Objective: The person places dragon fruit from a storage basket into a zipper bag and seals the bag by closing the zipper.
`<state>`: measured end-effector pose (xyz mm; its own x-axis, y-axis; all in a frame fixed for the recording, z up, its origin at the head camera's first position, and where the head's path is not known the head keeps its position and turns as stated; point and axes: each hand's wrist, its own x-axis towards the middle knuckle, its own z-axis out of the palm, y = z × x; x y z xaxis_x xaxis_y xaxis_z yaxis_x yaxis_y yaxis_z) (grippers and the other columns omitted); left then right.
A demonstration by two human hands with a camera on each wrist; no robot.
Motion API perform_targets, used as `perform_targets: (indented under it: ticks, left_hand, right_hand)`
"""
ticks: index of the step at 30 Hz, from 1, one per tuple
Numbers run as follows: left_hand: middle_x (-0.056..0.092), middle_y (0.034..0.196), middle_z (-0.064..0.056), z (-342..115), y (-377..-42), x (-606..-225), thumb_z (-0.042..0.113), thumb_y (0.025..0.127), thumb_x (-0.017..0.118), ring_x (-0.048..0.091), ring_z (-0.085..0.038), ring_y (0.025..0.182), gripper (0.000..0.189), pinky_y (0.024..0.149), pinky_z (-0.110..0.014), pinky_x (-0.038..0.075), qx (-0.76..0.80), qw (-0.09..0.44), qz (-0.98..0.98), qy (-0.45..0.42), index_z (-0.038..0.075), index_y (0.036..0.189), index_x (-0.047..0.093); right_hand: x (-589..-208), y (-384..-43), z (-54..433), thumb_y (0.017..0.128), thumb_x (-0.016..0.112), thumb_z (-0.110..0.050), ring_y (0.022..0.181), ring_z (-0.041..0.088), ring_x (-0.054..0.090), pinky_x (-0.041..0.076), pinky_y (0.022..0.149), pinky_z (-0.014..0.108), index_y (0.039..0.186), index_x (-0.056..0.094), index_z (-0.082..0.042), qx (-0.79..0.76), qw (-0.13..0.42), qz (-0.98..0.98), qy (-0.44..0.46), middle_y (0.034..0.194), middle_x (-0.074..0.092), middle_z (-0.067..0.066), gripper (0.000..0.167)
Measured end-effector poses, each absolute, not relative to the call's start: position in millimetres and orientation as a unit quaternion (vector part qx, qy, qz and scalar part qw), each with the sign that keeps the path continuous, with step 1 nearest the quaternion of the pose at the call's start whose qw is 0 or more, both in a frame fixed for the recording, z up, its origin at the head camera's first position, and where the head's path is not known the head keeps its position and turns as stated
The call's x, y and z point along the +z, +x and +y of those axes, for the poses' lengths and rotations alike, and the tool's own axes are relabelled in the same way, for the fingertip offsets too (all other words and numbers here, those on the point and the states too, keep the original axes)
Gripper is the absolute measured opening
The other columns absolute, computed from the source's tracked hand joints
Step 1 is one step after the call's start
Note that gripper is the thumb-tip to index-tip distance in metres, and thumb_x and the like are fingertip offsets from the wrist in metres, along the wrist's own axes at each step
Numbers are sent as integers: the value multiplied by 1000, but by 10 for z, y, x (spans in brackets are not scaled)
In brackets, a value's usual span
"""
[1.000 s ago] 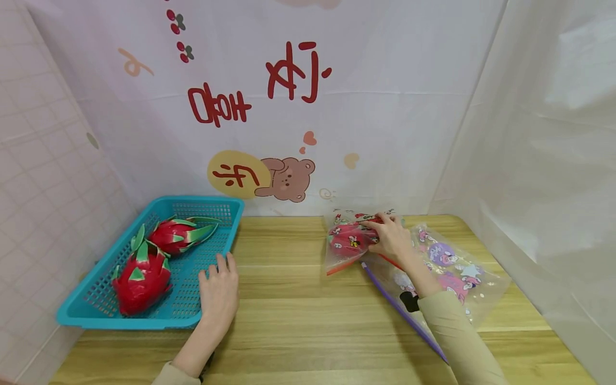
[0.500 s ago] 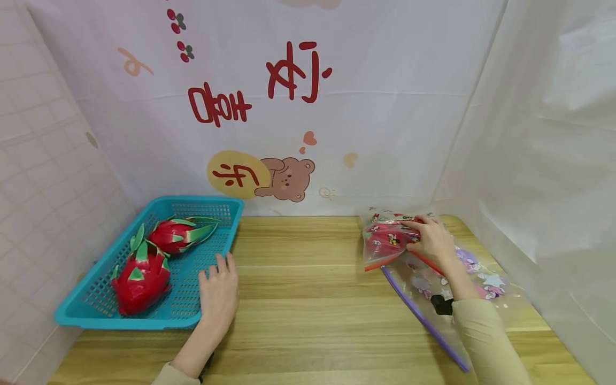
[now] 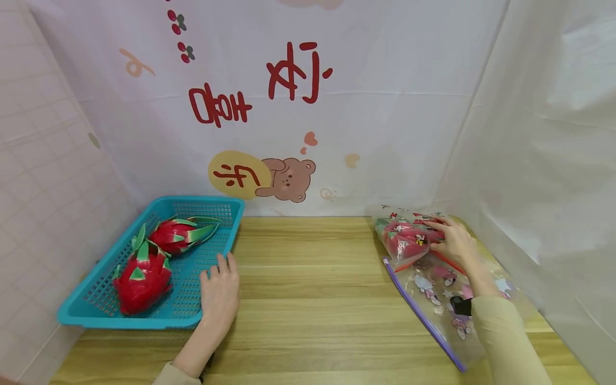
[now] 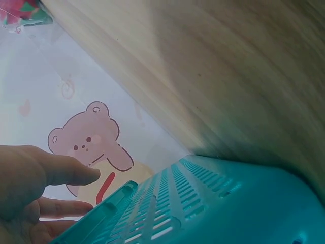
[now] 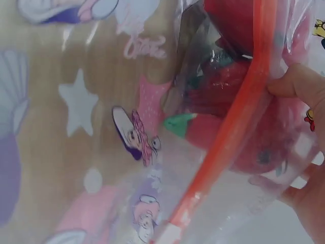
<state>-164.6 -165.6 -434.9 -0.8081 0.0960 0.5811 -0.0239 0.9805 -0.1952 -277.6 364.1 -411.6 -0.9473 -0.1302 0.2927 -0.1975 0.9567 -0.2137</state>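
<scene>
My right hand [image 3: 457, 245] grips a clear printed zip bag [image 3: 389, 256] with an orange-red closure strip [image 5: 218, 147]. Red fruit with green tips [image 5: 203, 134] shows through its plastic. The thumb presses one side of this bag in the right wrist view. Beneath it, a flat clear zip bag [image 3: 423, 291] with a purple strip lies on the table, partly covered by the right forearm. At the blue basket [image 3: 127, 323], my left hand [image 3: 220, 294] rests over the right rim, thumb straight and away from the wall in the left wrist view. Two dragon fruits [image 3: 143, 283] lie in the basket.
The wooden table [image 3: 308, 299] stretches between basket and bags. A white printed cloth [image 3: 385, 107] closes off the back, and white sheets [image 3: 544, 160] hang along the right side. A tiled-pattern wall [image 3: 48, 160] borders the left.
My right hand has moved right with the orange-strip bag, and the purple-strip bag has shifted right as well. The left hand and basket stay in place.
</scene>
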Motion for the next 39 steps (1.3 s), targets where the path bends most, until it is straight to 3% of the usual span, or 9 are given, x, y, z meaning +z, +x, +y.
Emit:
perform_targets:
  ticks: [6,9,14,19,24,28,31,35,39]
  left_hand:
    - [62,117,-26,-1670,-1641,-4353,15,75,76,66,-35,87,59,78,-46,52,98,301,-948,-18,-6,125,55]
    - [62,118,-26,-1676,-1639,-4354,16,75,77,66,-35,87,60,79,-46,52,102,296,-950,-18,-6,126,54]
    - [62,117,-26,-1672,-1639,-4346,17,75,77,66,-34,86,60,78,-46,52,107,299,-948,-20,-6,126,55]
    - [62,117,-26,-1667,-1642,-4342,17,73,78,66,-34,85,61,76,-45,52,109,304,-946,-23,-6,125,56]
    - [62,116,-27,-1669,-1645,-4344,18,72,79,66,-35,85,63,76,-45,52,107,306,-946,-24,-6,125,56]
    - [62,116,-26,-1670,-1646,-4345,18,71,80,66,-34,84,63,75,-45,52,109,306,-945,-25,-6,124,56]
    - [62,117,-26,-1670,-1646,-4343,18,71,79,66,-34,85,62,75,-45,52,109,306,-945,-26,-6,124,57]
    - [62,117,-27,-1672,-1644,-4341,16,74,77,66,-35,84,59,76,-46,53,98,306,-947,-22,-6,124,56]
    - [62,117,-27,-1672,-1653,-4349,11,78,73,66,-36,84,51,74,-47,53,68,312,-947,-16,-6,124,56]
  right_hand:
    - [-4013,-2657,3502,71,71,-9,116,57,42,42,82,69,134,52,-9,84,131,-983,101,139,40,27,66]
    - [-3967,-2502,3296,70,69,-6,112,58,47,43,85,69,130,54,-8,39,167,-978,116,135,44,29,62]
    - [-4031,-2192,2923,66,70,-3,94,50,59,52,64,59,118,60,-7,-34,285,-947,147,115,57,27,54]
    - [-4248,-1953,2685,61,79,-9,66,36,57,44,41,39,100,61,-5,-60,347,-918,183,89,59,18,43]
    - [-4476,-1819,2625,58,87,-24,51,30,56,39,34,33,83,59,-3,-73,323,-924,193,69,61,12,43]
    - [-4589,-1746,2653,65,83,-36,51,34,59,45,37,38,90,62,-2,-69,234,-955,169,68,64,16,47]
    - [-4639,-1734,2676,69,81,-34,52,33,60,47,40,38,94,62,0,-50,191,-966,165,68,63,17,46]
    - [-4672,-1768,2681,68,82,-21,50,30,59,46,41,36,81,60,0,-57,218,-956,189,62,60,14,33]
    - [-4686,-1798,2664,68,75,-6,50,28,59,47,43,37,71,60,0,-93,262,-937,211,57,57,12,17]
